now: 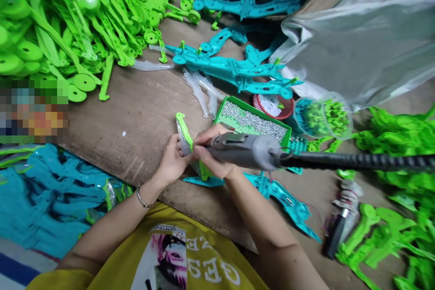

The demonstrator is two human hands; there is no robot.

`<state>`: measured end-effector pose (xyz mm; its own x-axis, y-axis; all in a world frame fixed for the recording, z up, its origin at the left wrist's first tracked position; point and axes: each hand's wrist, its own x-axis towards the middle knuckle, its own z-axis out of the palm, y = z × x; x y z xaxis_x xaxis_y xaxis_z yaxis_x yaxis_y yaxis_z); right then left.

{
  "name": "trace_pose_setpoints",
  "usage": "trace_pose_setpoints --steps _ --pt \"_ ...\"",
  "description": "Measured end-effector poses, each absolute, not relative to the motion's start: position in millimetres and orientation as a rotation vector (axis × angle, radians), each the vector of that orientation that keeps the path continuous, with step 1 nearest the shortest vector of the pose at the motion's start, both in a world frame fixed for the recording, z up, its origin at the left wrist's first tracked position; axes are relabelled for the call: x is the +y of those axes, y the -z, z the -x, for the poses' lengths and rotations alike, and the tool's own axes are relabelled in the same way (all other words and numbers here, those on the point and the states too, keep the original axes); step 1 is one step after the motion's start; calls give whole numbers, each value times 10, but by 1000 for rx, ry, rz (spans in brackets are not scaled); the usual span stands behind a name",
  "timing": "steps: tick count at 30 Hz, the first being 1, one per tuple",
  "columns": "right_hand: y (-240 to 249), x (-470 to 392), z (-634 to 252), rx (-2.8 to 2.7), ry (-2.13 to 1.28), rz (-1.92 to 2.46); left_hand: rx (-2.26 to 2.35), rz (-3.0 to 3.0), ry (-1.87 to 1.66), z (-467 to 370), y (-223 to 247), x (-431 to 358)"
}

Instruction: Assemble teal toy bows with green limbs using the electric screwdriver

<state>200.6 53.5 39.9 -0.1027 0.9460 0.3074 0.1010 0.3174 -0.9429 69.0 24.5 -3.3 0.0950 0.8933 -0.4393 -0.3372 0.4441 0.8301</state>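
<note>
Close to the board's near edge, my left hand grips a green plastic arm with a clear piece against it. My right hand is wrapped round a grey power screwdriver, its front end at the green arm and its black cable running off to the right. The tool's tip is hidden by my fingers. A teal part lies below and right of my hands. Just beyond them sits a green tray of small metal screws.
Green arms are heaped at the back left. Teal frames, a red basket and a clear tub stand behind the tray. Teal parts fill the lower left; a black-handled tool lies right.
</note>
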Motion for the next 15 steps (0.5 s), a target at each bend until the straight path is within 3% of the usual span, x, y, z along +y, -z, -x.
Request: trace_pose_setpoints --steps 7,15 --pt "-466 843 -2304 -1034 -579 1009 1169 -586 -975 -674 22 286" --pt "-269 919 -2406 -1009 -586 1099 1222 -665 -1038 -584 37 467"
